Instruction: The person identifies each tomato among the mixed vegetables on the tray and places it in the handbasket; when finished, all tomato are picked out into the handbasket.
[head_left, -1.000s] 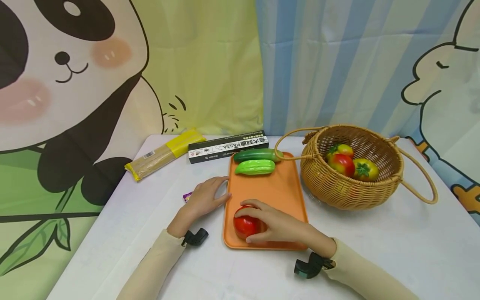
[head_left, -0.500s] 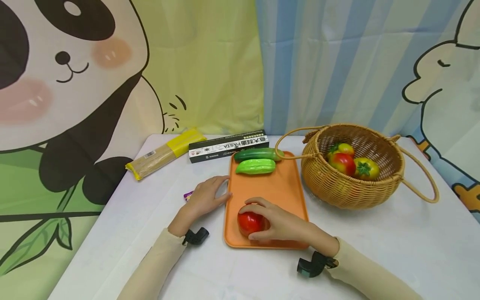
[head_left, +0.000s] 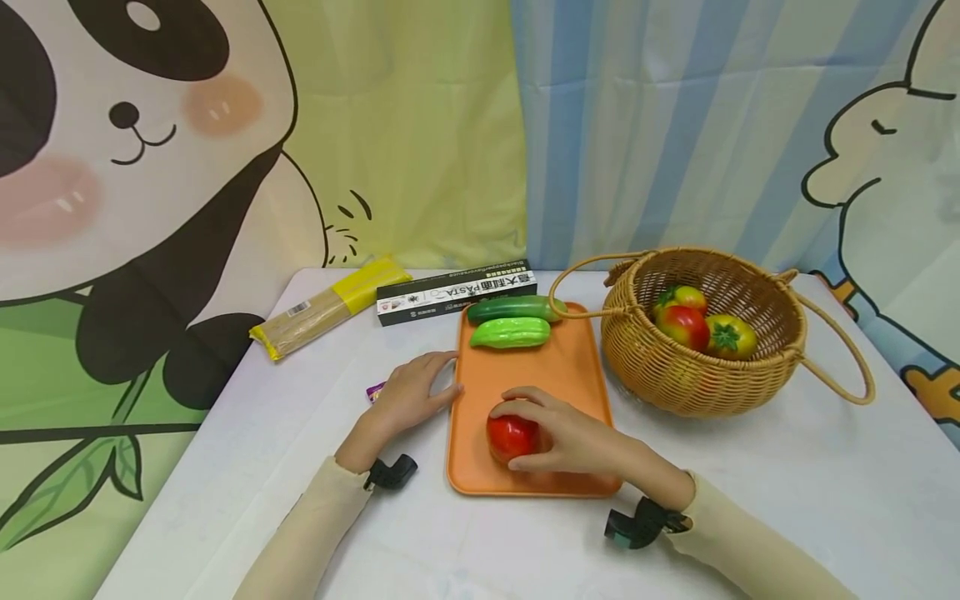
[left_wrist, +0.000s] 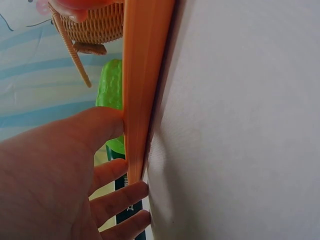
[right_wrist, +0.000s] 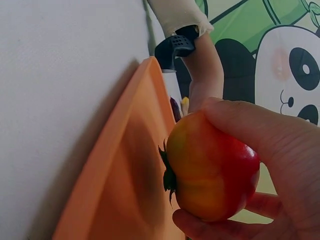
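My right hand (head_left: 577, 437) holds a red tomato (head_left: 508, 438) over the near part of the orange tray (head_left: 543, 372). In the right wrist view the thumb and fingers grip the tomato (right_wrist: 215, 170), its green leafy stem end facing the tray; a shadow lies on the tray below. My left hand (head_left: 408, 395) touches the tray's left edge. In the left wrist view its thumb rests at the rim (left_wrist: 145, 85), with the fingers extended along the edge. At the tray's far end lie a dark green cucumber (head_left: 510, 310) and a bright green bumpy gourd-like vegetable (head_left: 512, 334).
Right of the tray stands a wicker basket (head_left: 690, 392) containing several tomatoes (head_left: 684, 328); one of its handles overhangs the tray's far corner. Behind the tray lie a black pasta box (head_left: 457, 292) and a yellow noodle packet (head_left: 322, 312). A small purple packet (head_left: 373, 392) is partly behind my left hand.
My right hand has shifted rightward and slightly away from me, carrying the tomato along. The left hand stays at the tray's edge.
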